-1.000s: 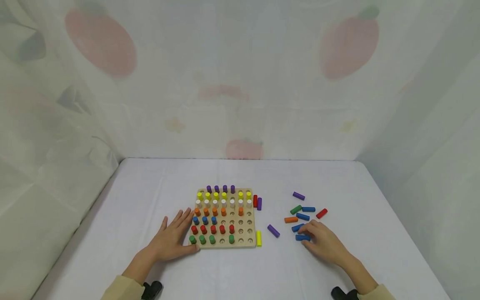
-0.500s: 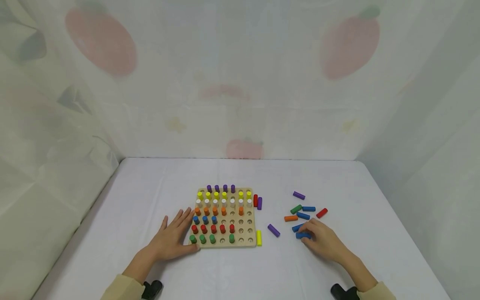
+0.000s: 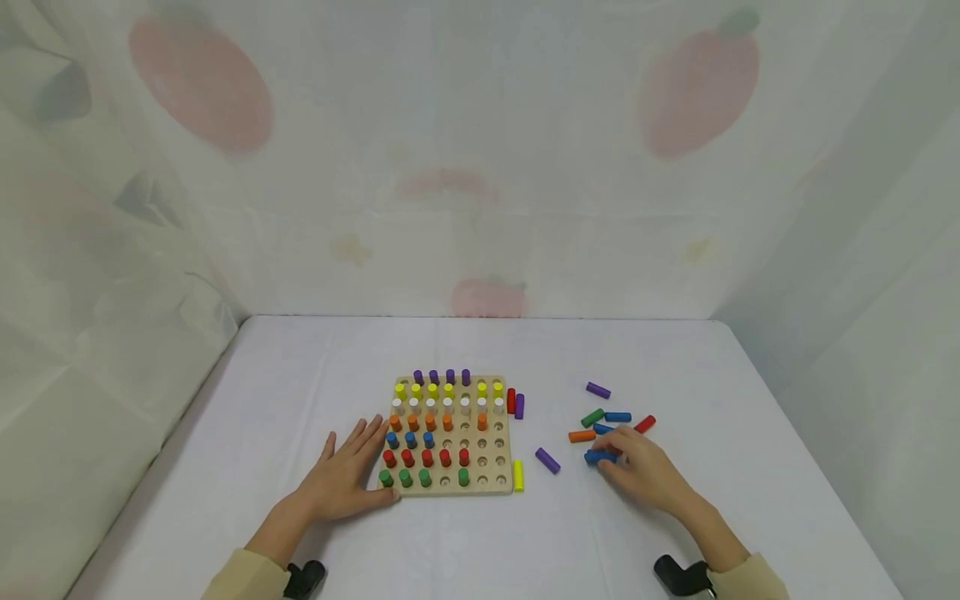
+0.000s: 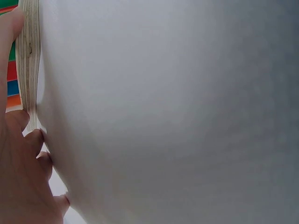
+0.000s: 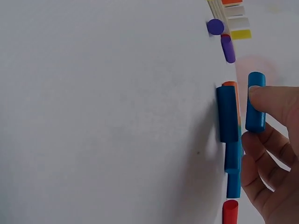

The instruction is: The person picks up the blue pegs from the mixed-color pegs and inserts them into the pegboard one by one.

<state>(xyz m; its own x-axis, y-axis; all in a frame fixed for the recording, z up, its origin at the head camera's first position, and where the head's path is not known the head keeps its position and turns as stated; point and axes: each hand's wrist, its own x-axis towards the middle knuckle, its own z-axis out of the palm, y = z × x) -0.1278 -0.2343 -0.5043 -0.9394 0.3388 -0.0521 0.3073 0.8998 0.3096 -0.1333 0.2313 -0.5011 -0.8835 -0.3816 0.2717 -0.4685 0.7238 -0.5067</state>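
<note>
A wooden pegboard (image 3: 491,471) holds rows of coloured pegs, with several bare holes towards its right side. My left hand (image 3: 341,479) lies against the board's left edge, fingers stretched out and thumb at the near corner. In the left wrist view the fingertips meet the layered wood edge (image 4: 29,56). My right hand (image 3: 645,468) pinches a blue peg (image 5: 256,109) between thumb and fingers, raised above the table. Below it lie other blue pegs (image 5: 227,114), an orange peg (image 3: 581,436), a green peg (image 3: 592,417) and a red peg (image 3: 645,423).
Purple pegs (image 3: 547,460) lie loose between the board and the right hand, and another behind the pile. A yellow peg (image 3: 517,476), a red one (image 3: 511,400) and a purple one (image 3: 520,406) sit along the board's right edge. White cloth covers the table (image 3: 360,558).
My right hand has picked up the nearest blue peg and moved slightly away from me, over the other blue pegs. The left hand and the board stay where they were.
</note>
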